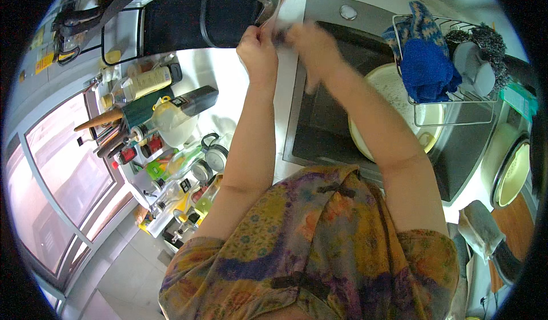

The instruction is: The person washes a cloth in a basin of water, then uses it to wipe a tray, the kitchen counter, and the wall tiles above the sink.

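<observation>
My left hand point(258, 57) is closed in a fist over the pale counter left of the sink. A thin, shiny pinkish item point(276, 10) runs from its fingertips towards the top edge; its kind cannot be told. My right hand point(317, 48) is blurred and bent over the sink's left edge, close beside the left hand. Something small and dark lies between the hands, too blurred to name. Below the right forearm, a pale yellow basin point(400, 74) sits in the dark sink point(319, 123).
A wire rack point(454, 102) holds a blue cloth point(428, 69) and steel wool scrubbers point(488, 42). A cleaver point(481, 230) and a pale pot point(498, 166) are at the right. Bottles point(150, 82) and glass jars point(215, 157) crowd the left. A black cooktop point(171, 25) is at the upper left.
</observation>
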Available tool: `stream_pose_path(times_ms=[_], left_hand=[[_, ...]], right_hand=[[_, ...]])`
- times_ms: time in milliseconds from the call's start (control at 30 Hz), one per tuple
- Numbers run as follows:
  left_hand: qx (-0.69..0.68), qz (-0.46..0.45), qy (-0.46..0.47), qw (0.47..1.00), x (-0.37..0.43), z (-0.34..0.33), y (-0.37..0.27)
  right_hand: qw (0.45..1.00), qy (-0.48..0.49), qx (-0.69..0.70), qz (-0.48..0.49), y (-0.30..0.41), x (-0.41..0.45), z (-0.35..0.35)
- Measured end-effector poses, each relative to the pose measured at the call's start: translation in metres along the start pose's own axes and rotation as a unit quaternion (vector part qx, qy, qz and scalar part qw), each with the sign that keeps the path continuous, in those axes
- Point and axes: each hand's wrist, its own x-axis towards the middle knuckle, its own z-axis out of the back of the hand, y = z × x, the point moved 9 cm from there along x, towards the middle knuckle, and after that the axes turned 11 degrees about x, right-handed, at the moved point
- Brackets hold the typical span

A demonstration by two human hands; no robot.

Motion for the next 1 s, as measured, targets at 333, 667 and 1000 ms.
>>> stream_pose_path(times_ms=[333,667,1000], left_hand=[[-0.033,0.015,0.021,0.999,0.000,-0.006,0.005],[0.033,-0.030,0.033,0.998,0.001,-0.004,0.002],[0.053,-0.031,0.044,0.997,0.003,-0.006,0.004]], right_hand=[[0.995,-0.101,-0.023,-0.004,-0.007,0.015,0.041],[0.998,-0.053,0.026,0.001,0.001,0.029,-0.006],[0.996,-0.012,-0.027,0.078,0.027,0.006,-0.048]])
